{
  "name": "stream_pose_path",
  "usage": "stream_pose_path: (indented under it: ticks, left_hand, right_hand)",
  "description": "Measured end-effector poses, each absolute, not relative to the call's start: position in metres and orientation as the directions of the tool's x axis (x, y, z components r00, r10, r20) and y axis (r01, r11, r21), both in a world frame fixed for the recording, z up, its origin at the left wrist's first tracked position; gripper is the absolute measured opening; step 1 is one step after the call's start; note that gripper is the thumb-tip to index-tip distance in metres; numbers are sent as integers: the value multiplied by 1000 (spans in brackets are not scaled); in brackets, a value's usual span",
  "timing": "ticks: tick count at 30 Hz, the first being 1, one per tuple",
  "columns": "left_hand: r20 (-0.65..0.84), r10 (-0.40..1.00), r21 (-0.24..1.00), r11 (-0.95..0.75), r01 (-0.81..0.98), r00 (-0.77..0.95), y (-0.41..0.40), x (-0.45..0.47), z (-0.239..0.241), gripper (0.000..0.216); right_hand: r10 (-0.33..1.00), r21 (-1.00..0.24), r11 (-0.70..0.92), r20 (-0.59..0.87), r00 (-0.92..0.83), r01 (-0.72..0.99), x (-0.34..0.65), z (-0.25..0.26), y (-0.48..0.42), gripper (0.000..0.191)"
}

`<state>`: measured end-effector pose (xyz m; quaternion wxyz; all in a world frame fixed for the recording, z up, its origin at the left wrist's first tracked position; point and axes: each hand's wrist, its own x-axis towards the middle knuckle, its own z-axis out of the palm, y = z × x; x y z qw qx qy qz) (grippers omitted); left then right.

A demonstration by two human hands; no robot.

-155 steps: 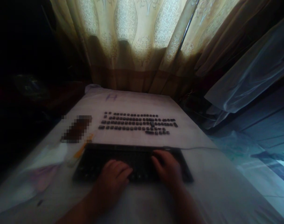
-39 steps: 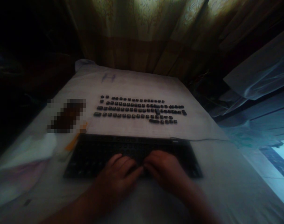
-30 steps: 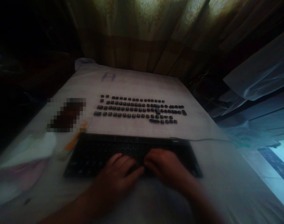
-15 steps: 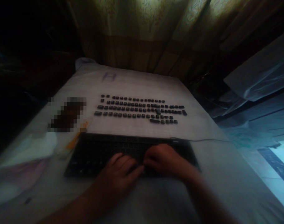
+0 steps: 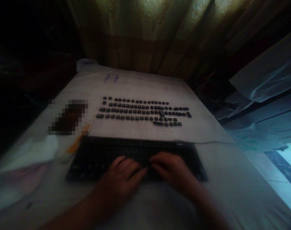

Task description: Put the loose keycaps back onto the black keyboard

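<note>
A black keyboard (image 5: 88,159) lies on the light cloth in front of me, many keycaps gone from it. My left hand (image 5: 126,171) rests over its middle, fingers lightly bent and spread, thumb pointing right; nothing shows in it. Close by on the right, my right hand (image 5: 169,164) reaches over the keyboard with curved fingers and a dark gap between fingertips and thumb. What lies right under the fingertips is too dark to make out. Beyond the keyboard, loose black keycaps (image 5: 134,111) are laid out in several rows.
A cable (image 5: 212,142) runs right from the keyboard's back edge. At left lie a yellow-orange slim object (image 5: 76,144), a blurred-out dark item (image 5: 70,116) and a white and pink cloth (image 5: 26,166). A patterned curtain (image 5: 140,38) hangs behind the cloth-covered surface (image 5: 140,84).
My right hand has shifted slightly right and down, and its fingers have gone from bunched to more stretched and apart. The left hand has hardly moved.
</note>
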<state>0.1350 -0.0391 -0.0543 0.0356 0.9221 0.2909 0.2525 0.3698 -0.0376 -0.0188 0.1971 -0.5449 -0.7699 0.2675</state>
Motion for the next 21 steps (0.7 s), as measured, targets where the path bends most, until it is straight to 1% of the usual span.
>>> stream_pose_path:
  ticks: [3, 7, 15, 21]
  left_hand:
    - [466, 553, 211, -827, 521, 691, -39, 136, -52, 30]
    - [455, 559, 211, -824, 526, 693, -38, 136, -50, 30]
    - [472, 558, 213, -823, 526, 682, -38, 137, -49, 31]
    - [488, 552, 209, -826, 523, 676, -38, 138, -47, 31]
  right_hand:
    - [924, -599, 376, 187, -333, 707, 372, -30, -48, 25]
    - [891, -483, 452, 285, -353, 750, 367, -36, -56, 22]
    - [876, -459, 477, 322, -360, 749, 361, -37, -54, 19]
    - [878, -441, 476, 280, -387, 761, 359, -29, -53, 14]
